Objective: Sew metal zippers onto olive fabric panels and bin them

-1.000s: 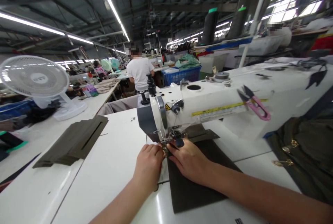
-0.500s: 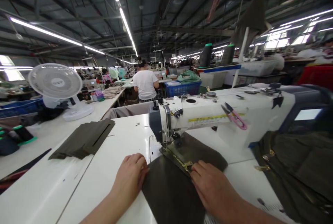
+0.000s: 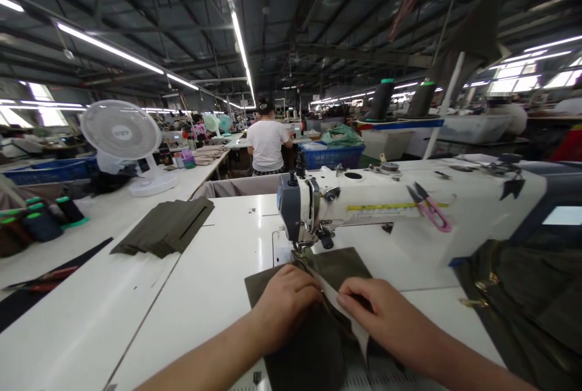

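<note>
A dark olive fabric piece lies under the needle area of a white sewing machine. A brass zipper runs along it, partly hidden by my hands. My left hand rests on the fabric left of the zipper, its curled fingers gripping the cloth near the zipper edge. My right hand pinches a turned-up flap whose pale underside shows, thumb against index finger. The flap stands between both hands, just in front of the presser foot.
Olive fabric pieces are stacked on the left. Pink-handled thread snips rest against the machine arm. An olive item with zippers lies on the right. A white fan and thread cones stand left; a person is ahead.
My left hand has moved right, from the fabric's left edge onto the cloth by the zipper. The flap along the zipper is now turned up, showing its pale side. The view has shifted left.
</note>
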Available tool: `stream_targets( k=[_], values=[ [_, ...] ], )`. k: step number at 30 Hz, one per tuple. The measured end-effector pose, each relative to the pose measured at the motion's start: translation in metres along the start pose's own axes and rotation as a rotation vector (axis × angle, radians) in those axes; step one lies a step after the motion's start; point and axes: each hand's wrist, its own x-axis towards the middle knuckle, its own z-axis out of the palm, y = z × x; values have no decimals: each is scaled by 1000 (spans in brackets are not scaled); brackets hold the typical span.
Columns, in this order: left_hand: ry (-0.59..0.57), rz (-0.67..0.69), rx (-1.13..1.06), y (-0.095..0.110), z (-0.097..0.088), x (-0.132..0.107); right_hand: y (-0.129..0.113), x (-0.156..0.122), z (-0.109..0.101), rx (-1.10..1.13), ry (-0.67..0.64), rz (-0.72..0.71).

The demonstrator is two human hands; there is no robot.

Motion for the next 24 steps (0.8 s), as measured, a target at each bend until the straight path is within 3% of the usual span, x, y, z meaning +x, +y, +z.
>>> stream_targets(
  k=[2, 5, 7, 9, 10, 12, 15, 17, 20, 22, 24],
  values=[
    [23, -26, -9, 0, -3, 4, -6, -7, 0, -133, 182, -152],
    [39, -75, 16, -1, -7, 15, -18, -20, 20, -416, 554, -546],
    [35, -108, 48, -3, -9, 22, -23, -26, 48, -497, 655, -771],
    [32, -125, 71, -4, -10, 26, -24, -27, 77, -483, 684, -830],
    [31, -121, 74, -5, -10, 28, -23, -26, 87, -504, 649, -813],
    [44, -100, 56, -7, -11, 28, -22, -24, 95, -578, 456, -652],
    [110, -121, -32, -9, -15, 29, -34, -16, 84, -653, 152, -285],
    [175, -166, -86, -11, -18, 31, -48, -6, 74, -607, 22, -168],
    [208, -196, -103, -13, -23, 36, -52, 18, 66, -438, -67, -215],
    [209, -207, -85, -13, -25, 35, -32, 29, 61, -378, -85, -179],
    [219, -225, -69, -13, -25, 30, 1, 31, 50, -323, 42, -125]
  ],
)
